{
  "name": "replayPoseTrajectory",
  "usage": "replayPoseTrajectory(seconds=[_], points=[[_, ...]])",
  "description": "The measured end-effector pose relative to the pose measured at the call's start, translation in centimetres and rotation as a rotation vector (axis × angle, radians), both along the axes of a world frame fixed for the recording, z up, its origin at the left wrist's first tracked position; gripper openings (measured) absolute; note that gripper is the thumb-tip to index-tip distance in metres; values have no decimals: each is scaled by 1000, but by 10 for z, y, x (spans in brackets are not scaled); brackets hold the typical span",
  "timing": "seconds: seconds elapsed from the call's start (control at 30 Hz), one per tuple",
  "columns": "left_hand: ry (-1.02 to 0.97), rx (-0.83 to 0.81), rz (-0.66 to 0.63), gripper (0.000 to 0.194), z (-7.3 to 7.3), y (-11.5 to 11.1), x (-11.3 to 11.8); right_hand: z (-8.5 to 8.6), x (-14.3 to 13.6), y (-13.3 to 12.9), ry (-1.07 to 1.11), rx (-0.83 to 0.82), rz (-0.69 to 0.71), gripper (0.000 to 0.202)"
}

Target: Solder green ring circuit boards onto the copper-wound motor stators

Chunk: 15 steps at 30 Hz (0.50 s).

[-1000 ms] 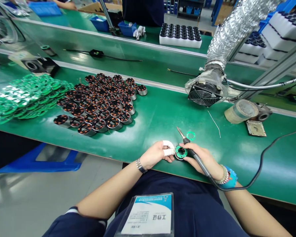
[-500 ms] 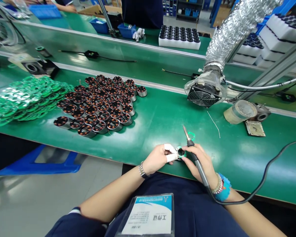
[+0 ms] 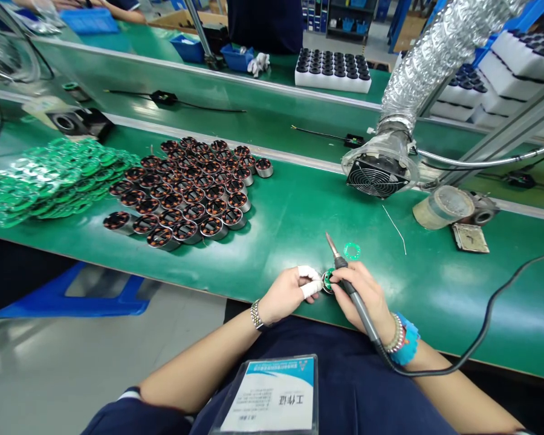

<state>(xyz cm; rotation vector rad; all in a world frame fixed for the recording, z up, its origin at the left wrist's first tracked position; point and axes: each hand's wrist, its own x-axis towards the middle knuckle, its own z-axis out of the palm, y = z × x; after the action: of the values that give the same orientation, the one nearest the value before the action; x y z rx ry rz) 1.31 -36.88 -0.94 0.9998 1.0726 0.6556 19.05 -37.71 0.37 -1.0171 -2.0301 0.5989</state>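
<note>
My left hand (image 3: 286, 292), with white tape on two fingertips, pinches a small round motor stator topped by a green ring board (image 3: 327, 280) at the near edge of the green bench (image 3: 299, 211). My right hand (image 3: 365, 293) also touches that part while gripping a soldering iron (image 3: 344, 275), its tip pointing up and away from me. A loose green ring board (image 3: 352, 251) lies on the bench just beyond the hands. The stator is mostly hidden by my fingers.
Several copper-wound stators (image 3: 188, 190) stand grouped at left centre, beside a heap of green ring boards (image 3: 45, 181). A fume-extraction fan (image 3: 375, 175) on a silver duct sits at right, with a tape roll (image 3: 443, 206) and a sponge tray (image 3: 469, 237). The iron's cord (image 3: 480, 326) trails right.
Both hands closed in over the stator, covering more of it. The soldering iron's tip swung slightly, still pointing up and away. The view shifted a little.
</note>
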Motion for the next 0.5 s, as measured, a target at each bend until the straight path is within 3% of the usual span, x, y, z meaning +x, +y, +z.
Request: replayPoseTrajectory(seconds=[0.13, 0.3, 0.5], points=[[21, -24, 22, 20, -5, 0, 0, 12, 14, -2, 28, -18, -40, 19], [52, -19, 12, 17, -5, 2, 0, 24, 33, -11, 44, -20, 8, 31], [78, -4, -8, 15, -6, 1, -1, 32, 38, -19, 101, -110, 29, 21]])
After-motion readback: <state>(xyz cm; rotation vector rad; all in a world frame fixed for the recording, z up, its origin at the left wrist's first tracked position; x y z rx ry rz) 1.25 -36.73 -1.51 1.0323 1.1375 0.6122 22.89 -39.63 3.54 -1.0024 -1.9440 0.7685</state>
